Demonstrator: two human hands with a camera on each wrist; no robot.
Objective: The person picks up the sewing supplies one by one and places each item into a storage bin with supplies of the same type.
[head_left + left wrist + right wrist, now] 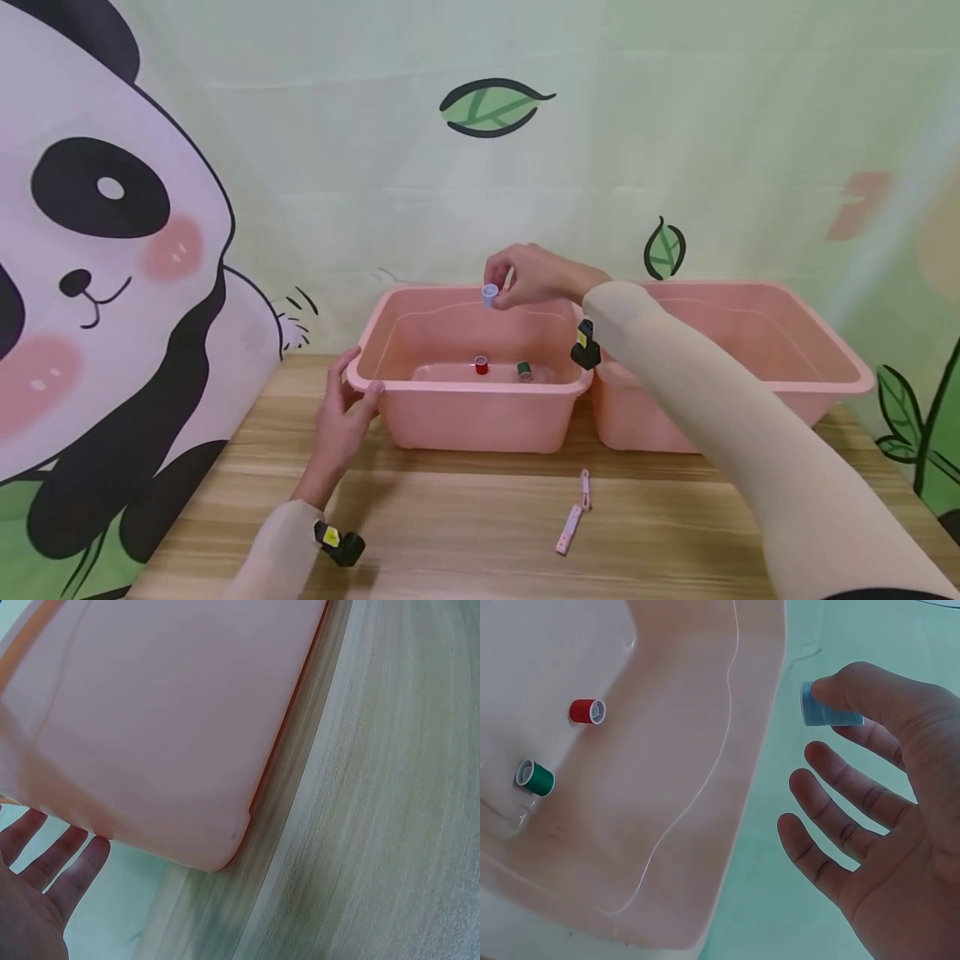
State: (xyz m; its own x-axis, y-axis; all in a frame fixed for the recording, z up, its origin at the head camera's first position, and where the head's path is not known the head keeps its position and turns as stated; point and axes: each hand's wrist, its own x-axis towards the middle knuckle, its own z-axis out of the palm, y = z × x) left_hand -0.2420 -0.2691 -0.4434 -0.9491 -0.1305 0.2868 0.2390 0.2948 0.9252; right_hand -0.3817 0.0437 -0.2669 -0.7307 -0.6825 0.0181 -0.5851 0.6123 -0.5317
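Note:
My right hand [536, 275] pinches a light blue thread spool [829, 706] between thumb and index finger, the other fingers spread apart. In the head view it is above the back part of the left pink bin [480, 417]. Inside that bin, a red thread spool [482, 366] and a green thread spool [524, 372] are on the floor, a little apart. My left hand [343, 425] holds the bin's front left corner, thumb on the front rim. In the left wrist view, three fingertips [94, 851] touch the outer wall.
A second pink bin [750, 387] stands right beside the first, partly hidden by my right forearm. Two small slim pink pieces, one slotted [586, 492] and one patterned [568, 530], lie on the wooden table [465, 517]. Behind hangs a panda-printed cloth [337, 167].

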